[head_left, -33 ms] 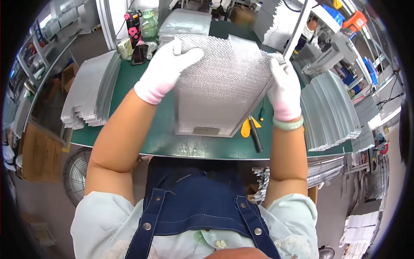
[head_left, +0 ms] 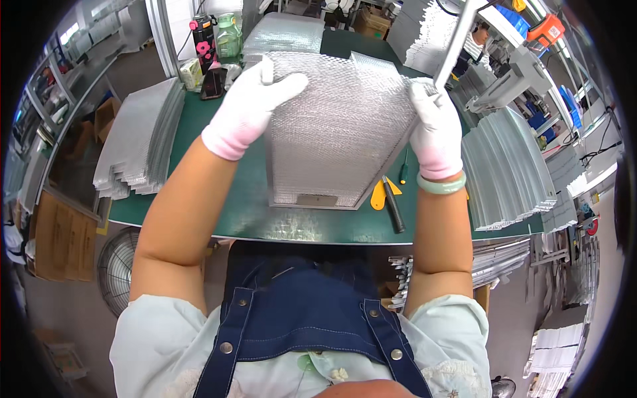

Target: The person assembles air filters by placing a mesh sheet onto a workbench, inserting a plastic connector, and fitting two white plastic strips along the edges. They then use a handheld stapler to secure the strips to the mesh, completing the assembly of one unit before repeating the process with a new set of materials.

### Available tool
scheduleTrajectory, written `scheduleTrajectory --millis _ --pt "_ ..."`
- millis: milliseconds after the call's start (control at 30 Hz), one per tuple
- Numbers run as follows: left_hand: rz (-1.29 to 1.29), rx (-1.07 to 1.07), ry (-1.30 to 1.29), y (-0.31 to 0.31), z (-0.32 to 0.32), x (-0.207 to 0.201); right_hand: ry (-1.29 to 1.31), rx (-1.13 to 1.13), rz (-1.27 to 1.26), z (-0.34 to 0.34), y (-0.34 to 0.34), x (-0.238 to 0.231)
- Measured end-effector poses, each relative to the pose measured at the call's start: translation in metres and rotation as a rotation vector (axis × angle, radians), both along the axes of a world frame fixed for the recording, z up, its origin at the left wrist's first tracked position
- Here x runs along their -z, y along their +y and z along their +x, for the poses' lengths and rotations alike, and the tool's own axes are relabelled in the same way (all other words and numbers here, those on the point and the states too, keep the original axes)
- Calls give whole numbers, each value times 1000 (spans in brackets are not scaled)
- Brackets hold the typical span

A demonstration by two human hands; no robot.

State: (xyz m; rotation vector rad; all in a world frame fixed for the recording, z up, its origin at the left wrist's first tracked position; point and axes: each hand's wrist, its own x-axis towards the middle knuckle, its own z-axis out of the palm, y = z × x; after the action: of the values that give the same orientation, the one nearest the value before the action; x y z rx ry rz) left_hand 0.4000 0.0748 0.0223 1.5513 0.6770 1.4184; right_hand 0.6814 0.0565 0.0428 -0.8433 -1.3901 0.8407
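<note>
A silver metal mesh filter panel [head_left: 332, 132] with a thin frame tilts up in front of me, its lower edge by the green tabletop. My left hand [head_left: 249, 109], in a white glove with a pink cuff, is closed on the upper left corner, thumb across the mesh. Gloved the same way, my right hand [head_left: 434, 126] grips the upper right edge with curled fingers. Behind the panel's top right a further piece of mesh [head_left: 375, 65] sticks up; whether it is separate I cannot tell. A dark-handled tool [head_left: 394, 209] and a yellow tool [head_left: 378, 197] lie right of the panel.
Mesh sheets [head_left: 136, 136] are stacked at the left, framed panels [head_left: 507, 172] at the right. A green screwdriver [head_left: 403, 172] lies near my right wrist. Behind stand a dark flask [head_left: 204, 41], a green bottle [head_left: 229, 40] and a phone [head_left: 213, 84]. A metal post [head_left: 458, 43] rises at the far right.
Both hands have shifted very slightly left, and the top of the panel has moved with them. The grip looks the same.
</note>
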Motion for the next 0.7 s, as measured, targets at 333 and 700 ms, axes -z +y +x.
scheduleTrajectory --millis 333,700 --pt "-9 12 -29 -11 11 2 -33 299 225 -16 2 25" --pt "6 18 -10 -14 10 1 -275 -241 133 32 1 -32"
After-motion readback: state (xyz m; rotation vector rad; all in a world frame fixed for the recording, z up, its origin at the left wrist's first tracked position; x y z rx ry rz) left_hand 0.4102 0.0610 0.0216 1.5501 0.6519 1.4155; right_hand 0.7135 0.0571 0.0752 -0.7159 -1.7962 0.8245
